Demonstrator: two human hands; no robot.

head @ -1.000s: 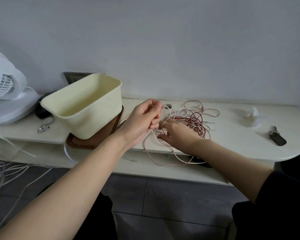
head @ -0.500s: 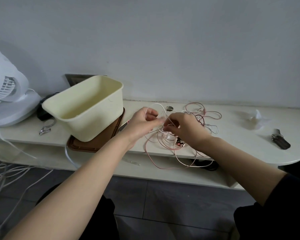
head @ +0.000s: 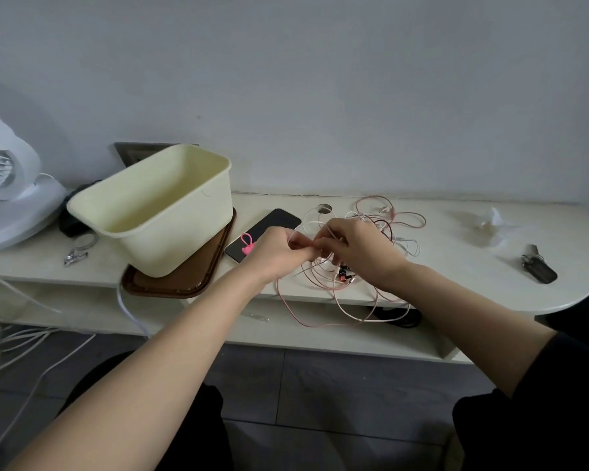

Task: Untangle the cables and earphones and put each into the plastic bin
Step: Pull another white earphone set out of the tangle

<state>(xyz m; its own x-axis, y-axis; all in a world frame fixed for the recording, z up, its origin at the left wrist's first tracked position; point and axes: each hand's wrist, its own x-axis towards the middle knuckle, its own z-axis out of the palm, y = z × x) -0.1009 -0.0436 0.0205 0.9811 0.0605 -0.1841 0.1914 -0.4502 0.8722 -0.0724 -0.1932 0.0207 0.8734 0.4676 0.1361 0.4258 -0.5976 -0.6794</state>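
A tangle of pink, white and dark red cables and earphones [head: 393,220] lies on the cream shelf top [head: 456,266], with loops hanging over its front edge. My left hand [head: 276,249] and my right hand [head: 357,248] meet above the near side of the tangle, fingertips together, both pinching thin strands. The cream plastic bin [head: 157,215] sits tilted on a brown tray [head: 181,282] to the left; its visible inside holds nothing.
A black phone [head: 269,226] with a pink strap lies between bin and tangle. A white fan [head: 4,195] stands far left, a nail clipper [head: 77,253] near it. Crumpled clear plastic [head: 487,226] and a dark key fob [head: 538,268] lie right. White cords trail on the floor.
Both hands have come toward me and to the near edge of the tangle, dragging strands along. The phone that my left hand covered is now uncovered.
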